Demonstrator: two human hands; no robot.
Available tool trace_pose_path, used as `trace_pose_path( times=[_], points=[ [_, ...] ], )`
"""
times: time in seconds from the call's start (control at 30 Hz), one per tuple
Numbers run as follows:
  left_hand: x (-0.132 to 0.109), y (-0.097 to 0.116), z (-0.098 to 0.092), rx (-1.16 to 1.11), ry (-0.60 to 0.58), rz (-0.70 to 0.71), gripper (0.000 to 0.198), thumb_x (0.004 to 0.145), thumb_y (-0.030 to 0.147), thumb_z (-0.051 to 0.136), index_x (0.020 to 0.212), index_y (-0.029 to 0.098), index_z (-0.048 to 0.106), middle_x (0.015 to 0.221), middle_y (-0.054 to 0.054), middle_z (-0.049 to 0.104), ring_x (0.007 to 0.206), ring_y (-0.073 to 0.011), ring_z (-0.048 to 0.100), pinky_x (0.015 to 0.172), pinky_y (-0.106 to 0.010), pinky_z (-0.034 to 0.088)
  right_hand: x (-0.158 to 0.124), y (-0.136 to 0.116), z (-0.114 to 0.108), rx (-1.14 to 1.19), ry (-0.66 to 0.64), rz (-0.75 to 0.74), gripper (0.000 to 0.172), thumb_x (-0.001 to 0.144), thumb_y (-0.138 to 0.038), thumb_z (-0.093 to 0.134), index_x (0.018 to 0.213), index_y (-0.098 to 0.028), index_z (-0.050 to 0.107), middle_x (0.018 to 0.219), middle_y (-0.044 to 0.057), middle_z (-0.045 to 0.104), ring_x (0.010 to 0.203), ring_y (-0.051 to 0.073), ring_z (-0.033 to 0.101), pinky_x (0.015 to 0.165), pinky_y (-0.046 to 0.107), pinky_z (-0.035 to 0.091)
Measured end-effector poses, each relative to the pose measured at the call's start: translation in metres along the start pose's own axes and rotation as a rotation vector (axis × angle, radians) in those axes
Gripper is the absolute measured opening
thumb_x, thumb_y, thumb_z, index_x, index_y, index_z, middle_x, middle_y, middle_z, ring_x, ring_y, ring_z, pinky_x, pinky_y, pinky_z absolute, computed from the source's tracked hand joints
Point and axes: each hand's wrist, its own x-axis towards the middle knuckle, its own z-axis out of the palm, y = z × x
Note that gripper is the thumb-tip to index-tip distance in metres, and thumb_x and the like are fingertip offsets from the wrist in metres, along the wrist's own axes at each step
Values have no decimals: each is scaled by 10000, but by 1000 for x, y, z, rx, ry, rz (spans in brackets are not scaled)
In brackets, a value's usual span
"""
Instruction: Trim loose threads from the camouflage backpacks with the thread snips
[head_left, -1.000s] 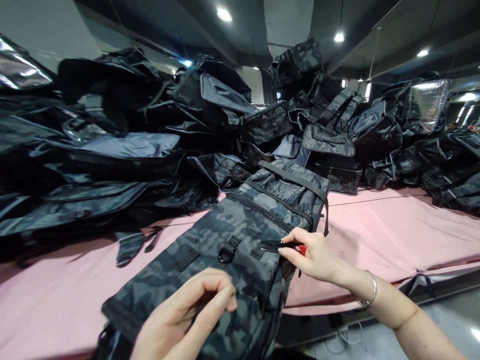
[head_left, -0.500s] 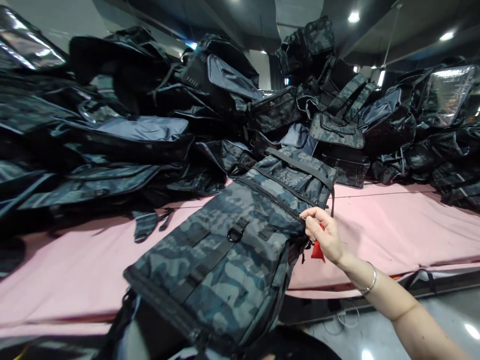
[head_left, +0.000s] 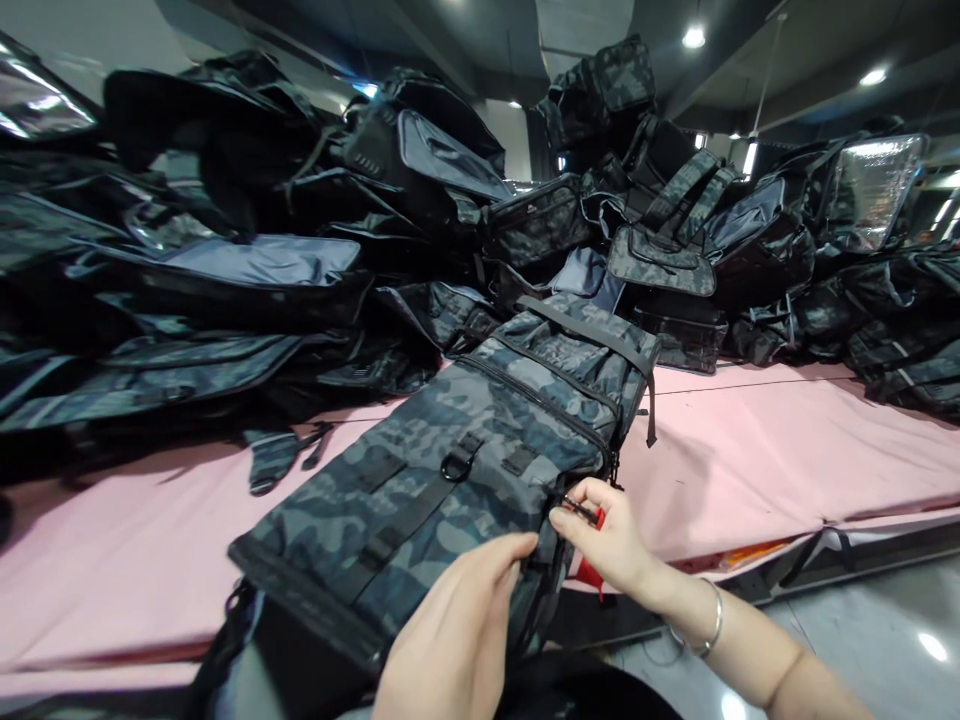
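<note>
A dark camouflage backpack [head_left: 480, 500] lies on its back in front of me, with a zip across it and a black ring on a webbing strap. My right hand [head_left: 600, 530] is closed at the backpack's right side. Between its fingers is a small dark tool that looks like thread snips [head_left: 579, 510], with a red piece of cloth [head_left: 590, 575] hanging below. My left hand [head_left: 457, 630] reaches over the lower right part of the backpack, fingers together, tips at its side edge. What those fingertips pinch is hidden.
The backpack rests on a table covered in pink cloth [head_left: 750, 450]. Behind it, many similar camouflage bags [head_left: 270, 265] are heaped along the table, several lying open with grey linings. A loose strap [head_left: 651, 405] hangs from the backpack's far right corner.
My right hand has moved down and left from the zip's end to the backpack's side. My left hand has come into view from below, beside it.
</note>
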Motion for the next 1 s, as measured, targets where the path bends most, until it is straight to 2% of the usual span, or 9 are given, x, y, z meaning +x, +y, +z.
trace_pose_path(
  times=[0.13, 0.27, 0.4, 0.47, 0.57, 0.73, 0.8, 0.87, 1.0],
  points=[
    [29, -10, 9, 32, -80, -15, 241, 899, 249, 380, 1037, 197, 570, 979, -39, 683, 880, -134, 655, 839, -224, 508, 1, 12, 7, 143, 25, 2, 332, 741, -456, 612, 626, -178, 473, 554, -58, 371, 523, 78, 323, 490, 213, 281],
    [33, -16, 7, 16, -132, -11, 249, 894, 309, 403, 1015, 252, 613, 965, -10, 669, 853, -123, 652, 773, -197, 511, 0, 28, 14, 381, 72, 39, 358, 681, -489, 680, 691, -181, 499, 582, -59, 361, 525, 76, 299, 489, 214, 262],
    [39, -10, 9, 99, -126, 14, 232, 869, 368, 454, 941, 263, 648, 880, -7, 629, 723, -114, 639, 604, -179, 497, -3, 33, 22, 501, 51, 23, 360, 684, -476, 691, 679, -181, 485, 579, -65, 336, 526, 73, 274, 505, 219, 259],
    [43, -7, 11, 122, -119, 30, 229, 875, 354, 443, 839, 238, 637, 826, -3, 614, 677, -105, 623, 575, -177, 481, -5, 32, 23, 512, 52, 19, 365, 682, -478, 692, 680, -183, 476, 574, -69, 323, 524, 73, 268, 504, 220, 260],
    [44, -4, 11, 105, -86, 69, 224, 891, 286, 413, 739, 208, 560, 770, 0, 605, 683, -103, 611, 632, -183, 475, -5, 27, 20, 432, 70, 6, 358, 703, -474, 676, 675, -182, 470, 584, -66, 329, 530, 74, 278, 505, 221, 266],
    [34, -1, 6, 75, -29, 119, 127, 872, 181, 425, 765, 202, 492, 741, 1, 606, 679, -106, 605, 685, -202, 465, -8, 18, 14, 320, 54, 17, 362, 726, -481, 645, 652, -177, 463, 577, -62, 343, 536, 75, 293, 513, 221, 277],
    [30, -2, 4, 32, -54, 74, 134, 872, 194, 417, 761, 207, 492, 709, 12, 606, 636, -101, 601, 649, -199, 462, -11, 15, 13, 274, 42, 16, 353, 746, -461, 628, 634, -177, 452, 572, -62, 342, 539, 77, 293, 517, 221, 276],
    [28, -4, 2, -28, -114, -52, 167, 874, 246, 407, 732, 216, 491, 630, 36, 588, 541, -95, 574, 569, -191, 451, -14, 11, 10, 220, 17, 25, 329, 762, -439, 615, 640, -179, 454, 577, -61, 354, 543, 80, 308, 516, 217, 284],
    [29, -9, -4, -108, -227, -303, 198, 859, 328, 415, 711, 225, 497, 517, 69, 530, 431, -90, 511, 472, -182, 410, -20, -2, -7, 24, -57, -27, 227, 799, -404, 588, 815, -193, 506, 624, -57, 417, 565, 92, 380, 538, 214, 333]
  ],
)
